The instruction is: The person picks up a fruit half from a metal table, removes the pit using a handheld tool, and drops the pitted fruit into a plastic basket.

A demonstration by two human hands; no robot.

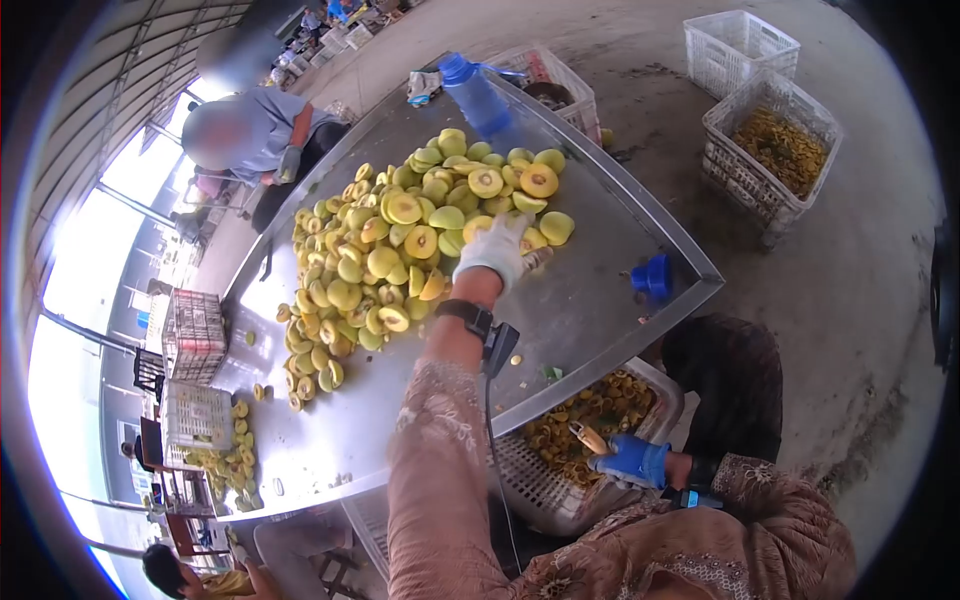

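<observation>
My left hand (497, 252), in a white glove, reaches over the right side of a heap of halved yellow-green stone fruit (385, 240). Its fingers are spread and touch the fruit there; whether any piece is gripped beneath them is hidden. The heap lies on a metal table (590, 290). My right hand (636, 460) wears a blue glove and is closed around a small tan-handled tool (590, 437), whose exact kind I cannot make out. Below that hand stands a crate (530, 490) filled with cut yellow fruit pieces (570, 430).
A blue water jug (477, 95) and a blue cup (652, 277) rest on the table. Crates (725, 165) stand on the floor at right, others (195, 335) at the table's left end. One person (270, 130) works across the table, another (215, 580) sits at lower left.
</observation>
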